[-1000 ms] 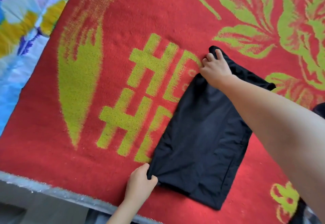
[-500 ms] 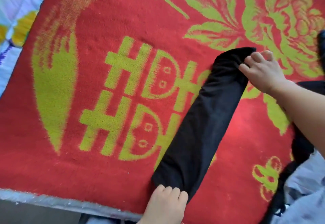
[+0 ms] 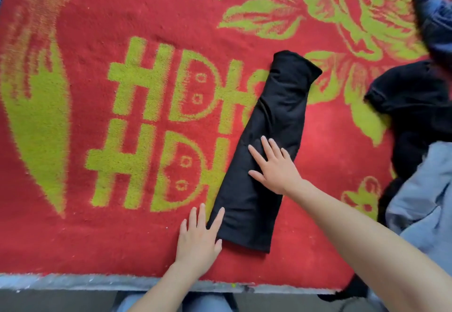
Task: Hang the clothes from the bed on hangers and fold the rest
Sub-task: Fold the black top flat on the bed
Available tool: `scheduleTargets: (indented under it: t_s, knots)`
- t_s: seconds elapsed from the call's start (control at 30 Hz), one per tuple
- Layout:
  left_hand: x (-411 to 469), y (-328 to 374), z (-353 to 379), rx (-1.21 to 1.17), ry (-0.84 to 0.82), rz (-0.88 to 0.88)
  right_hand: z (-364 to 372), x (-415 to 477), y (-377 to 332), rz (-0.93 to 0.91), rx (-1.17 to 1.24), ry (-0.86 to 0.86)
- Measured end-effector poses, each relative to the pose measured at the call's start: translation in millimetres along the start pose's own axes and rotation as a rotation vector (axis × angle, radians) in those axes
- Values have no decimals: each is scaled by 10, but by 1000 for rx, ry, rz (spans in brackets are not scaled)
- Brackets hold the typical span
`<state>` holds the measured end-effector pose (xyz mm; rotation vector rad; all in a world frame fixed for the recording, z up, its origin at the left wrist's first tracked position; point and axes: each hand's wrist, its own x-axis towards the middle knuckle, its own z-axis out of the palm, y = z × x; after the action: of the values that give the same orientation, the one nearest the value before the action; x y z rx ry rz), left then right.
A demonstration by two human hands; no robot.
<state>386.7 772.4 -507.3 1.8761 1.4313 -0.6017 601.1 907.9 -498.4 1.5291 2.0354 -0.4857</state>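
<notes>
Cloth fills my view: a red blanket with yellow-green letters and flowers covers the bed, and its grey near edge runs along the bottom of the picture. On it, right of the letters, lies the black garment, folded into a long narrow strip that runs from near the bed's edge up and slightly to the right. Its far end looks a little bunched.

My right hand lies flat on the middle of the strip, palm down, fingers straight and spread, pressing on the cloth and gripping nothing. My left hand rests palm down on the blanket at the strip's near left corner. Its fingers are straight too, and the one nearest the strip lies along the strip's edge. The thumb sits just beside the bottom hem. This hand holds nothing either.

Well apart from the strip, at the right side of the bed, is a loose heap: a crumpled black piece, a pale blue garment partly over it, and something dark blue further back, too blurred for me to name.
</notes>
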Motion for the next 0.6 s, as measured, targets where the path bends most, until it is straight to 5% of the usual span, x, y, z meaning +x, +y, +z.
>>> scheduleTargets:
  t_s: [0.1,0.27,0.43,0.6]
  knots:
    - [28,-19,-9,-125,56,55,93,-3,-90,77,142,48]
    - [154,100,-116,-1025,140,-288,272,-455,-283,180,359,505]
    - [285,105,-195,-1060,4,-378,798,-891,-290,-2,197,4]
    - [139,149,-312,-1240,-43,-347,832,-993,-310,37,207,82]
